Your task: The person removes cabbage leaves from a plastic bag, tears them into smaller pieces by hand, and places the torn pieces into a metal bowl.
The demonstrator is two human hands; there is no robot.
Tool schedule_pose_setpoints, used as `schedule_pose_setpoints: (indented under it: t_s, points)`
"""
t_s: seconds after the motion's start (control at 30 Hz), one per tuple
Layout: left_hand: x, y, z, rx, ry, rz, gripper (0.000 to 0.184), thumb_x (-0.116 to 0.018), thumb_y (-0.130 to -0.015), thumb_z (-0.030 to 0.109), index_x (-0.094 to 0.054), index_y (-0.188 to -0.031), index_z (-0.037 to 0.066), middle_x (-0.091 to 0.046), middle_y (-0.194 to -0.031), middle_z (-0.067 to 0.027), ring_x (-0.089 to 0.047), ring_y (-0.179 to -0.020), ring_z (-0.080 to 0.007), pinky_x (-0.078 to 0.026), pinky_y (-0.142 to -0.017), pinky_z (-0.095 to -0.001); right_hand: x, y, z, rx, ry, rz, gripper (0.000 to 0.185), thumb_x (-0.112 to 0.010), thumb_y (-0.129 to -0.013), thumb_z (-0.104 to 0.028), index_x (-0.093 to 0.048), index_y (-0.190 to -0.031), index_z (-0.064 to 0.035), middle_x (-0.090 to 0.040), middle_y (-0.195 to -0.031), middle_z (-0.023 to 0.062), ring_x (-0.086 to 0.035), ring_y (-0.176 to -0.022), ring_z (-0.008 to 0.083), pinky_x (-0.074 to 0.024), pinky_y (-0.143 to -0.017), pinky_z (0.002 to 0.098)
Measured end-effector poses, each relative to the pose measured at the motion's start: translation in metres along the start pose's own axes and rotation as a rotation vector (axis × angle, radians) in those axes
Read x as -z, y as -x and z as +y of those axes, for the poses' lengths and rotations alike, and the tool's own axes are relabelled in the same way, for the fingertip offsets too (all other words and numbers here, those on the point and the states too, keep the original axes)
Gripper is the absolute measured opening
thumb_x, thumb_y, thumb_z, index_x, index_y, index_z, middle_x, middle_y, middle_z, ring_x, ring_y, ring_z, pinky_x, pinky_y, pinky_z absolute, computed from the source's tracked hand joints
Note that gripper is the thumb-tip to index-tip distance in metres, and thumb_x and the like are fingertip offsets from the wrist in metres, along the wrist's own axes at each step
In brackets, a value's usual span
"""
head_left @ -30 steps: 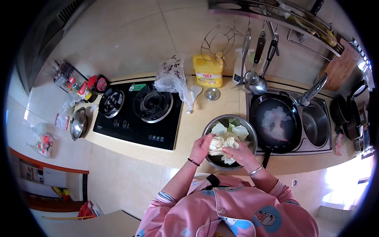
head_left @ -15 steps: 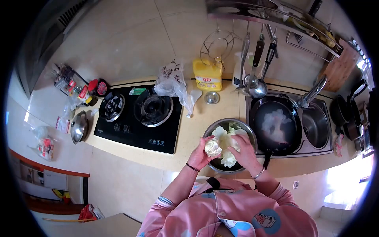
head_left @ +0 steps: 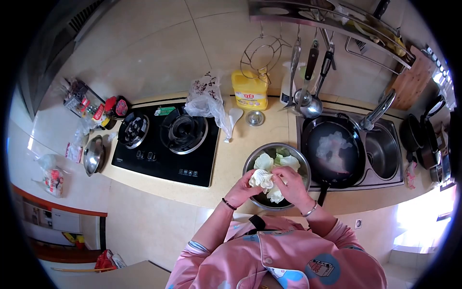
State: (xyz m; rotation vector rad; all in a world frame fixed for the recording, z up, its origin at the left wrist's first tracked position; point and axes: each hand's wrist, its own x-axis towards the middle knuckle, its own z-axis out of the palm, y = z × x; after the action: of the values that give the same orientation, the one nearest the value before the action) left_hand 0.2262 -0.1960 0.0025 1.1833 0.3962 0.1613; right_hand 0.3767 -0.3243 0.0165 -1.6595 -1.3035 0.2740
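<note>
Keep the cabbage (head_left: 261, 178) low over the bowl (head_left: 305, 164), near the tabletop (head_left: 222, 193) front edge — left hand (head_left: 239, 191) and right hand (head_left: 292, 189) grips clamped on it — tearing gently.

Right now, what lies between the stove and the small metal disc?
A white spoon and the trailing end of a plastic bag lie between the stove and the disc, in the head view.

Counted were two hands (head_left: 244, 191) (head_left: 292, 189), two bracelets (head_left: 228, 203) (head_left: 310, 209), one bowl of leaves (head_left: 263, 162), one hob (head_left: 168, 173), two burners (head_left: 134, 130) (head_left: 184, 131), two knobs (head_left: 140, 154) (head_left: 151, 156), at least three pans (head_left: 332, 156), one tap (head_left: 377, 111), one yellow jug (head_left: 250, 90), one chopping board (head_left: 415, 79), one socket (head_left: 358, 223), one white spoon (head_left: 235, 116).
</note>
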Motion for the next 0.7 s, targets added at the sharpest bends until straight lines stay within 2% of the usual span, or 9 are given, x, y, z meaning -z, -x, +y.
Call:
schedule_pose_setpoints:
  t_s: [0.03,0.1,0.23,0.3,0.43,0.5,0.53,0.6,0.7]
  points:
    - [0.002,-0.001,-0.002,-0.003,0.001,0.000,0.060,-0.063,-0.077,0.000,-0.033,-0.128,0.009,-0.051,-0.111,-0.0018,-0.053,-0.094,-0.0088,-0.047,-0.074,-0.0216,-0.002,0.000,-0.001,0.002,0.002,-0.001,0.021,-0.061,-0.078,-0.008,-0.057,-0.098,-0.0030,-0.059,-0.095,0.0112,-0.059,-0.088,0.0257,-0.0475,-0.078,0.0358]
    - [0.004,-0.001,-0.008,-0.002,0.084,-0.055,0.058,-0.061,-0.081,0.004,-0.032,-0.131,0.009,-0.051,-0.115,-0.0019,-0.053,-0.097,-0.0089,-0.046,-0.077,-0.0217,-0.006,0.002,-0.002,-0.314,-0.111,-0.015,0.020,-0.059,-0.078,-0.008,-0.055,-0.097,-0.0027,-0.059,-0.096,0.0133,-0.060,-0.088,0.0269,-0.0486,-0.076,0.0363]
    - [-0.003,0.002,-0.007,-0.087,0.130,-0.016,0.054,-0.062,-0.081,0.005,-0.035,-0.128,0.007,-0.053,-0.108,-0.0006,-0.052,-0.097,-0.0098,-0.044,-0.081,-0.0231,0.001,-0.003,-0.013,-0.191,-0.153,-0.053,0.029,-0.057,-0.077,-0.006,-0.052,-0.106,-0.0039,-0.059,-0.098,0.0156,-0.060,-0.088,0.0296,-0.0498,-0.074,0.0356]
    - [-0.003,0.003,-0.015,-0.147,0.059,0.061,0.042,-0.059,-0.086,0.012,-0.041,-0.124,0.007,-0.054,-0.097,0.0016,-0.052,-0.085,-0.0070,-0.044,-0.074,-0.0195,0.005,-0.005,-0.014,0.088,0.044,-0.173,0.036,-0.053,-0.077,-0.004,-0.049,-0.113,-0.0051,-0.059,-0.101,0.0177,-0.061,-0.087,0.0314,-0.0503,-0.073,0.0349]
    - [-0.013,-0.007,-0.024,-0.074,0.240,0.173,0.035,-0.052,-0.091,0.025,-0.044,-0.119,0.007,-0.053,-0.089,0.0029,-0.048,-0.071,-0.0044,-0.041,-0.062,-0.0176,-0.005,-0.001,-0.007,-0.081,-0.049,-0.114,0.041,-0.050,-0.077,-0.002,-0.048,-0.117,-0.0057,-0.058,-0.103,0.0195,-0.060,-0.088,0.0327,-0.0506,-0.073,0.0350]
    - [-0.031,-0.009,-0.017,-0.066,0.244,0.410,0.034,-0.044,-0.094,0.034,-0.048,-0.115,0.008,-0.053,-0.083,0.0030,-0.043,-0.062,-0.0026,-0.035,-0.052,-0.0169,-0.015,0.000,-0.007,-0.122,-0.056,0.022,0.039,-0.049,-0.077,-0.002,-0.048,-0.116,-0.0053,-0.058,-0.101,0.0201,-0.061,-0.084,0.0324,-0.0507,-0.069,0.0344]
    - [-0.032,-0.007,-0.013,-0.066,0.244,0.412,0.034,-0.044,-0.094,0.034,-0.048,-0.115,0.008,-0.053,-0.083,0.0030,-0.043,-0.062,-0.0026,-0.035,-0.052,-0.0169,-0.017,0.000,-0.009,-0.121,-0.058,0.021,0.039,-0.049,-0.077,-0.002,-0.048,-0.116,-0.0053,-0.058,-0.101,0.0201,-0.061,-0.084,0.0324,-0.0507,-0.069,0.0344]
    - [-0.034,-0.007,-0.007,-0.017,0.127,0.522,0.036,-0.040,-0.094,0.037,-0.051,-0.109,0.007,-0.052,-0.074,0.0031,-0.041,-0.056,-0.0029,-0.034,-0.048,-0.0174,-0.015,0.001,-0.016,-0.262,-0.111,-0.021,0.038,-0.048,-0.077,-0.001,-0.050,-0.114,-0.0023,-0.060,-0.100,0.0156,-0.061,-0.085,0.0216,-0.0485,-0.071,0.0286]
    - [-0.028,-0.006,-0.012,-0.011,0.052,0.475,0.039,-0.037,-0.095,0.041,-0.053,-0.104,0.006,-0.052,-0.070,0.0025,-0.042,-0.054,-0.0030,-0.033,-0.047,-0.0169,-0.004,-0.004,-0.020,-0.411,-0.177,-0.172,0.035,-0.048,-0.077,-0.001,-0.052,-0.112,-0.0024,-0.060,-0.095,0.0120,-0.059,-0.077,0.0140,-0.0470,-0.064,0.0251]
